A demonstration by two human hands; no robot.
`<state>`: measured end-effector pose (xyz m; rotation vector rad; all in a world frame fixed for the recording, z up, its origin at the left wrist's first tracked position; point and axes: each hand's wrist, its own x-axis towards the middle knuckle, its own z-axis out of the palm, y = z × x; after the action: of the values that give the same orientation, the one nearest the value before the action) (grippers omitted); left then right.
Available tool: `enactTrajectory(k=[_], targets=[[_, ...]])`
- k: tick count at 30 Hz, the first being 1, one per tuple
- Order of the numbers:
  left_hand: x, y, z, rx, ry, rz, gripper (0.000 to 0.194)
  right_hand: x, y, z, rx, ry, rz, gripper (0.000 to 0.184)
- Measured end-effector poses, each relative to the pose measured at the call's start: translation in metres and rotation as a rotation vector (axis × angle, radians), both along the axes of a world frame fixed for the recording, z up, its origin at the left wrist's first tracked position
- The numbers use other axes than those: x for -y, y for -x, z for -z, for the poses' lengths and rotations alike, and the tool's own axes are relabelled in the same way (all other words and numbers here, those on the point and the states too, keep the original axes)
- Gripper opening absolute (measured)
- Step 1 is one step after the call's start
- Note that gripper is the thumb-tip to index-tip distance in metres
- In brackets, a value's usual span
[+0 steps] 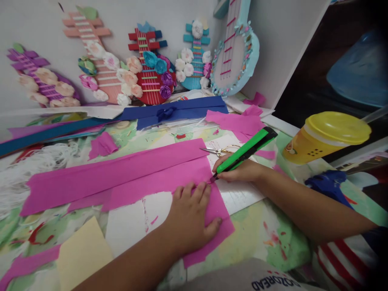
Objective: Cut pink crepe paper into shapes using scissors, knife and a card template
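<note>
My left hand [190,216] lies flat, fingers stretched, pressing down the near right end of a long pink crepe paper sheet [121,176] on the table. My right hand [239,169] grips a green utility knife [247,150], its blade tip touching the pink paper's right edge just beyond my left fingertips. White paper [239,194] lies under the pink sheet.
Small scissors [220,151] lie just behind the knife. A yellow lidded cup [325,136] and a blue glue gun [329,186] stand at the right. Decorated paper guitars [151,68] lean on the back wall. Blue paper strips [182,110], pink scraps [103,144] and a cream sheet [81,254] lie around.
</note>
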<state>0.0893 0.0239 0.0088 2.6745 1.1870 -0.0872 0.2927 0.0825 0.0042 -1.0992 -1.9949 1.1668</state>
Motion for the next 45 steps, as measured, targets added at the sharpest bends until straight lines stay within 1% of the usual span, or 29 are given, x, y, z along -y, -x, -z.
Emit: enactTrajectory(k=[4,9,11,13,17,22,24,27,30,32,38,45], targets=[[0.0,0.0,0.0,0.003,-0.016,0.005,0.071,0.001,0.002,0.0,0.014,-0.012,-0.024,0.012],[0.0,0.001,0.002,-0.003,-0.027,0.006,0.071,0.004,0.01,-0.005,0.163,-0.139,-0.009,0.013],[0.0,0.0,0.002,-0.001,-0.031,0.007,0.071,0.004,0.012,-0.005,0.183,-0.157,-0.013,0.013],[0.0,0.0,0.002,-0.002,-0.028,0.01,0.071,0.004,0.011,-0.004,0.16,-0.134,-0.025,0.013],[0.0,0.001,0.002,-0.016,-0.023,0.014,0.071,0.001,0.004,0.0,0.051,-0.042,-0.049,0.014],[0.0,0.001,0.002,-0.023,-0.021,0.015,0.072,-0.001,-0.001,0.001,0.032,-0.013,0.0,0.015],[0.0,0.001,0.002,-0.026,-0.019,0.015,0.071,-0.001,0.0,-0.001,0.057,-0.026,-0.008,0.013],[-0.001,0.001,0.003,-0.024,-0.022,0.013,0.071,0.001,0.004,-0.004,0.12,-0.086,-0.043,0.013],[-0.001,0.0,0.003,-0.012,-0.029,0.006,0.072,0.002,0.006,-0.004,0.174,-0.136,-0.037,0.015],[-0.001,0.0,0.002,-0.006,-0.026,0.008,0.072,0.002,0.006,-0.002,0.167,-0.131,-0.036,0.015],[0.0,0.001,0.0,-0.006,-0.025,0.015,0.071,0.002,0.003,-0.001,0.053,-0.05,-0.028,0.014],[0.0,-0.001,0.001,-0.018,-0.068,0.026,0.07,0.003,0.01,-0.001,0.149,-0.149,-0.023,0.011]])
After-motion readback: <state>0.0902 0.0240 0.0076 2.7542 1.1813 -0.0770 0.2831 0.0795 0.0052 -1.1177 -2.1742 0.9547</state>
